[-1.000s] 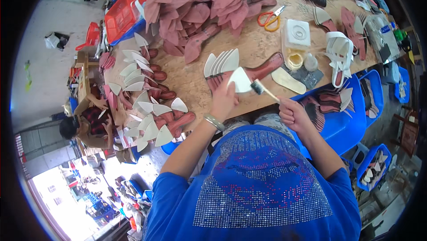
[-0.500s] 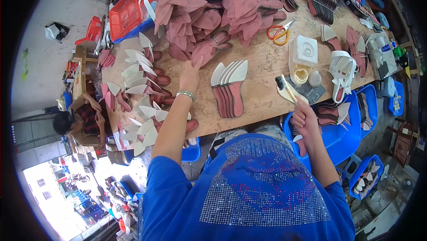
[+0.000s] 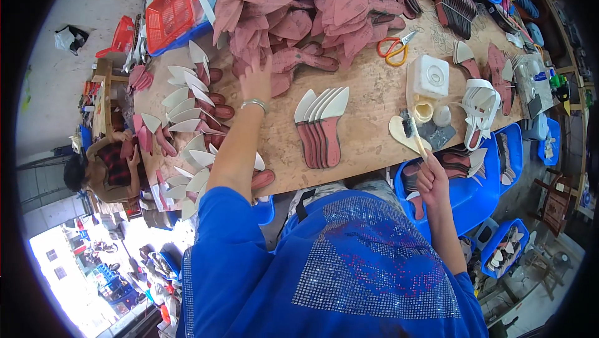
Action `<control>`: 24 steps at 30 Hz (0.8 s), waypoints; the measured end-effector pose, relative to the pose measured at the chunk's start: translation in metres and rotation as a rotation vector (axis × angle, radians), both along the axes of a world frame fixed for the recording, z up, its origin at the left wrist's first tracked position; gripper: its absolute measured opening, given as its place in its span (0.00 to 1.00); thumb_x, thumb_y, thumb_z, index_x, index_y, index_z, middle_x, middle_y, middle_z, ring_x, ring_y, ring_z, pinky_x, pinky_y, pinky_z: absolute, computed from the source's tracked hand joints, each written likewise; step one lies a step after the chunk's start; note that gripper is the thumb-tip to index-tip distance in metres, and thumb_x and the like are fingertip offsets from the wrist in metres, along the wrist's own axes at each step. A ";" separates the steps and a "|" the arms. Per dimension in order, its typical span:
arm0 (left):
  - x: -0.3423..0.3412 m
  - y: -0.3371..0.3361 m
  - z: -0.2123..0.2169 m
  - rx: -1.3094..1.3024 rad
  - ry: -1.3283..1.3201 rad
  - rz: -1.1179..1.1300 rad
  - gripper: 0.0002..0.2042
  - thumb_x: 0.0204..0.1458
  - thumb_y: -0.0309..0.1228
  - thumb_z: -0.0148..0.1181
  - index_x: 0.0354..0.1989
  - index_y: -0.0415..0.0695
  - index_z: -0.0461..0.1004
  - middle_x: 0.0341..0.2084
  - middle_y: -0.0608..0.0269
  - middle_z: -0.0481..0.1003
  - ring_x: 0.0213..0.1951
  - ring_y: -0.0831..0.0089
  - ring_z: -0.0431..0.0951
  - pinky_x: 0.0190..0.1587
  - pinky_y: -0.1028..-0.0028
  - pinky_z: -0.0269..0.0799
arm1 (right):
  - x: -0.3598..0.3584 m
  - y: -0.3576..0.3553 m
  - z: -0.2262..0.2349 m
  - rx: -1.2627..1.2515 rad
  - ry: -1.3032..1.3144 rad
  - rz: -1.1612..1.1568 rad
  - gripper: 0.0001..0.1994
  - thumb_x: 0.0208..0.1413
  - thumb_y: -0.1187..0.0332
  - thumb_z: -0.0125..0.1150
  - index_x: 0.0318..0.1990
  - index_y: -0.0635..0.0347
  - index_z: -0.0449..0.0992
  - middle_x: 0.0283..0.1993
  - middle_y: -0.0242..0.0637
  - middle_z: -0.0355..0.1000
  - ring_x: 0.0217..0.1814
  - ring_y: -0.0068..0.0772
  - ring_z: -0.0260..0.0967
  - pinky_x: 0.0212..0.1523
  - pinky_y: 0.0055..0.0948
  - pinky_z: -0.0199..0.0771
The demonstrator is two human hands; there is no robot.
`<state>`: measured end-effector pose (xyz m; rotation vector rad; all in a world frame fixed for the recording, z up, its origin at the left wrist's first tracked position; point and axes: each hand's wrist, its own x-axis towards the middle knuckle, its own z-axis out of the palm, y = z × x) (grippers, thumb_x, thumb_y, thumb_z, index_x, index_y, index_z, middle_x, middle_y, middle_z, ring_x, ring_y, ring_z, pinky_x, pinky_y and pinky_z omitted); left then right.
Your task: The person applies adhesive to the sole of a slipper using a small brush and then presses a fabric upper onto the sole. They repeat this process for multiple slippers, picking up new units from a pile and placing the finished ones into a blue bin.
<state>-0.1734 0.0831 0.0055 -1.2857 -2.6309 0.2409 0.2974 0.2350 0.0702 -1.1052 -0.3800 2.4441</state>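
My left hand (image 3: 257, 81) reaches onto the near edge of a big heap of dusty-red shoe insoles (image 3: 249, 10), its fingers spread and touching the top pieces. One loose red insole (image 3: 306, 59) lies just right of those fingers. My right hand (image 3: 432, 179) is closed round the light handle of a brush (image 3: 409, 127) with dark bristles, tilted over a cream, rounded flat piece (image 3: 399, 131) beside an open glue pot (image 3: 423, 112). Between my hands, a fanned row of red insoles with white pointed toes (image 3: 321, 135) lies on the table.
More white-toed insoles (image 3: 184, 110) lie overlapped along the left edge. Orange-handled scissors (image 3: 397, 49), a white block (image 3: 428, 76) and white straps (image 3: 482, 104) sit to the right. Blue bins (image 3: 465, 194) hold insoles beside my right arm. Another person (image 3: 103, 169) works at far left.
My left hand has shifted left off the loose insole, and its fingers have spread over the heap. That insole now lies turned more sideways. The brush has tilted slightly in my right hand.
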 end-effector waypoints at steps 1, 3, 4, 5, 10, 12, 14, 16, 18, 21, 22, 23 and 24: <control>0.014 0.010 0.004 0.047 -0.040 -0.004 0.24 0.48 0.31 0.54 0.57 0.54 0.64 0.50 0.60 0.66 0.45 0.61 0.68 0.45 0.61 0.67 | -0.001 0.000 0.000 0.006 -0.012 -0.005 0.14 0.60 0.69 0.48 0.53 0.62 0.66 0.15 0.23 0.48 0.10 0.14 0.43 0.07 0.16 0.43; 0.054 0.032 0.017 -0.117 -0.355 -0.143 0.16 0.48 0.31 0.52 0.48 0.49 0.70 0.43 0.61 0.70 0.47 0.64 0.68 0.44 0.65 0.68 | -0.002 0.000 -0.003 0.003 -0.011 -0.015 0.15 0.60 0.70 0.48 0.53 0.63 0.66 0.15 0.23 0.48 0.10 0.14 0.43 0.08 0.15 0.44; 0.068 0.033 0.001 -0.051 -0.321 -0.300 0.17 0.51 0.34 0.51 0.51 0.50 0.68 0.41 0.57 0.72 0.45 0.61 0.70 0.45 0.64 0.68 | -0.006 0.002 -0.004 -0.006 0.011 -0.003 0.15 0.60 0.70 0.48 0.53 0.63 0.66 0.15 0.23 0.48 0.10 0.14 0.43 0.08 0.15 0.44; 0.083 0.036 -0.018 0.020 -0.294 -0.463 0.18 0.54 0.37 0.50 0.54 0.50 0.65 0.40 0.52 0.73 0.42 0.57 0.73 0.45 0.64 0.68 | -0.008 0.004 -0.004 -0.011 0.022 0.004 0.15 0.60 0.70 0.48 0.53 0.64 0.65 0.15 0.23 0.48 0.10 0.14 0.43 0.08 0.15 0.44; 0.145 0.093 -0.011 -0.094 -0.764 0.035 0.19 0.54 0.42 0.51 0.53 0.50 0.67 0.40 0.50 0.75 0.42 0.53 0.76 0.44 0.59 0.70 | -0.003 0.016 -0.005 0.038 0.035 0.017 0.17 0.59 0.70 0.48 0.55 0.64 0.64 0.16 0.22 0.48 0.11 0.13 0.43 0.08 0.15 0.43; 0.150 0.100 -0.028 -0.068 -0.756 0.058 0.20 0.53 0.42 0.52 0.53 0.50 0.68 0.40 0.50 0.76 0.42 0.53 0.76 0.44 0.59 0.70 | 0.004 0.022 -0.010 0.061 -0.006 0.021 0.17 0.60 0.70 0.47 0.56 0.62 0.63 0.16 0.22 0.48 0.11 0.13 0.42 0.08 0.15 0.42; 0.148 0.101 -0.034 0.015 -0.797 0.073 0.19 0.53 0.41 0.52 0.54 0.51 0.68 0.40 0.50 0.76 0.43 0.53 0.76 0.44 0.60 0.70 | 0.018 0.028 -0.012 0.132 -0.076 -0.011 0.17 0.58 0.70 0.51 0.54 0.66 0.66 0.16 0.22 0.49 0.11 0.13 0.43 0.10 0.15 0.43; 0.151 0.094 -0.027 0.162 -0.853 0.085 0.17 0.52 0.39 0.52 0.51 0.51 0.72 0.39 0.49 0.76 0.43 0.54 0.75 0.44 0.59 0.69 | 0.032 0.037 -0.020 0.227 -0.191 -0.005 0.17 0.58 0.70 0.53 0.54 0.66 0.67 0.15 0.21 0.49 0.10 0.12 0.43 0.10 0.15 0.43; 0.155 0.086 -0.011 0.267 -0.869 0.088 0.16 0.52 0.38 0.51 0.48 0.49 0.73 0.38 0.49 0.76 0.42 0.52 0.75 0.44 0.57 0.69 | 0.041 0.047 -0.028 0.428 -0.443 0.039 0.15 0.56 0.69 0.57 0.49 0.66 0.73 0.16 0.23 0.57 0.11 0.12 0.47 0.11 0.15 0.44; 0.159 0.079 0.016 0.243 -1.050 0.172 0.16 0.53 0.38 0.52 0.47 0.46 0.73 0.34 0.54 0.78 0.37 0.65 0.78 0.37 0.67 0.72 | 0.047 0.063 -0.049 0.831 -0.809 0.152 0.11 0.54 0.66 0.59 0.40 0.63 0.80 0.24 0.33 0.74 0.19 0.23 0.67 0.21 0.22 0.65; 0.162 0.077 0.030 0.231 -1.132 0.221 0.16 0.54 0.38 0.52 0.48 0.45 0.73 0.33 0.55 0.78 0.36 0.68 0.79 0.35 0.70 0.73 | 0.046 0.070 -0.061 0.975 -0.857 0.186 0.11 0.53 0.64 0.59 0.40 0.61 0.80 0.25 0.36 0.75 0.22 0.27 0.70 0.25 0.25 0.67; 0.162 0.073 0.035 0.288 -1.289 0.239 0.15 0.55 0.37 0.52 0.48 0.43 0.72 0.32 0.57 0.78 0.35 0.70 0.79 0.34 0.73 0.73 | 0.045 0.077 -0.072 1.118 -0.904 0.223 0.12 0.52 0.63 0.59 0.39 0.59 0.80 0.27 0.39 0.76 0.25 0.32 0.72 0.29 0.27 0.70; 0.160 0.064 0.041 0.348 -1.439 0.267 0.15 0.56 0.36 0.52 0.48 0.42 0.72 0.31 0.58 0.78 0.34 0.72 0.79 0.33 0.75 0.73 | 0.041 0.084 -0.079 1.263 -0.939 0.268 0.12 0.51 0.62 0.59 0.39 0.58 0.80 0.29 0.43 0.77 0.27 0.36 0.75 0.32 0.30 0.72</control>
